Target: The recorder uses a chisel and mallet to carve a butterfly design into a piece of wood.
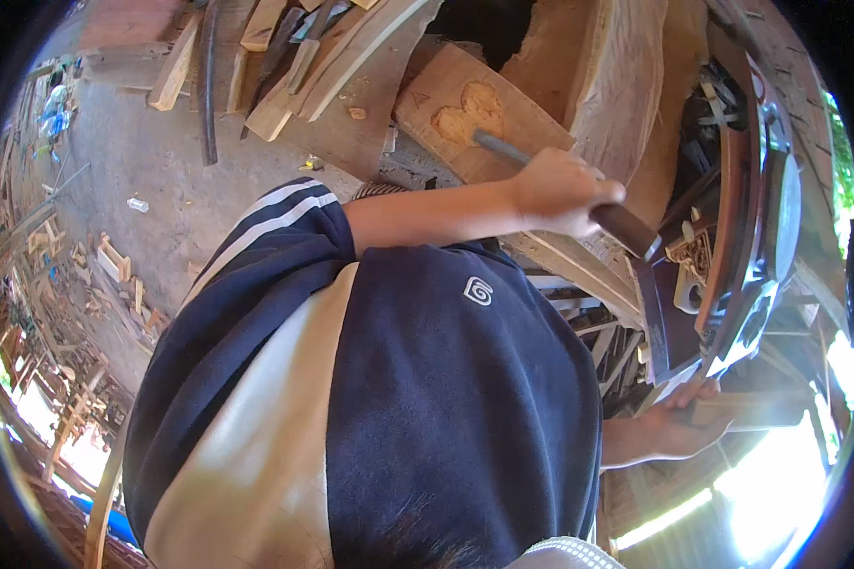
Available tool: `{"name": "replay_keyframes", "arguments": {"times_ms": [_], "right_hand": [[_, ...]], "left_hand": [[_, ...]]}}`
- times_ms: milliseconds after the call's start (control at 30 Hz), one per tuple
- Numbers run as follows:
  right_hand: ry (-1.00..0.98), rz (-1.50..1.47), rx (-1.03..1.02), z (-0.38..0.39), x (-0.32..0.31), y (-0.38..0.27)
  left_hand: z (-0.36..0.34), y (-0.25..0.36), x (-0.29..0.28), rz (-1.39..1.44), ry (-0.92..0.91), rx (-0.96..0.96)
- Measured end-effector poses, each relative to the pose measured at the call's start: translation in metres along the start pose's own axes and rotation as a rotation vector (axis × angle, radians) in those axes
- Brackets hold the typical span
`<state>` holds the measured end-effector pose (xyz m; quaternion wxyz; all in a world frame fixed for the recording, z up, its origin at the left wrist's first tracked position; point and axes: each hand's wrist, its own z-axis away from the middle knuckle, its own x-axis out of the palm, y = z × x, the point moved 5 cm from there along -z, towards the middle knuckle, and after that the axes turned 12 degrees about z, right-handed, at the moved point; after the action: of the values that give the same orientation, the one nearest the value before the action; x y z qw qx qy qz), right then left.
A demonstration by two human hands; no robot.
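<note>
My left hand [569,194] is closed around a chisel [628,230] with a dark wooden handle and a metal ring at its end. Its grey blade slants down to the edge of a pale, heart-shaped hollow [484,100] cut in a flat wooden board [531,128]. Chips or rough fibres show in the hollow. At the lower right, my right hand [683,427] grips a light wooden mallet [759,410], raised well away from the chisel. Motion blurs the mallet's outline.
Thick timber slabs [626,85] lie beyond and beside the board. Wood offcuts [342,62] and bars are piled at the far left. A dark curved wooden piece of furniture [731,228] stands at the right. Scraps [114,258] litter the floor on the left.
</note>
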<state>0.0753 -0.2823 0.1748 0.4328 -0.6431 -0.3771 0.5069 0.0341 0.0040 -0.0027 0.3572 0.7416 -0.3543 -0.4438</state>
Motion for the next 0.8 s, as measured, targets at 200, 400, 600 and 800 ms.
{"name": "replay_keyframes", "arguments": {"times_ms": [200,400,600,800], "right_hand": [[-0.076,0.007,0.048,0.019,0.046,-0.015],[-0.145,0.043,0.045,0.025,0.068,-0.026],[-0.041,0.009,-0.254,0.034,0.059,-0.037],[-0.120,0.877,-0.587,0.058,0.054,0.016]], "left_hand": [[-0.016,0.039,-0.014,0.183,-0.002,0.181],[-0.009,0.025,-0.029,0.249,0.041,0.159],[0.006,0.015,-0.018,0.250,0.032,0.212],[0.014,0.010,0.015,0.115,-0.062,0.277]]}}
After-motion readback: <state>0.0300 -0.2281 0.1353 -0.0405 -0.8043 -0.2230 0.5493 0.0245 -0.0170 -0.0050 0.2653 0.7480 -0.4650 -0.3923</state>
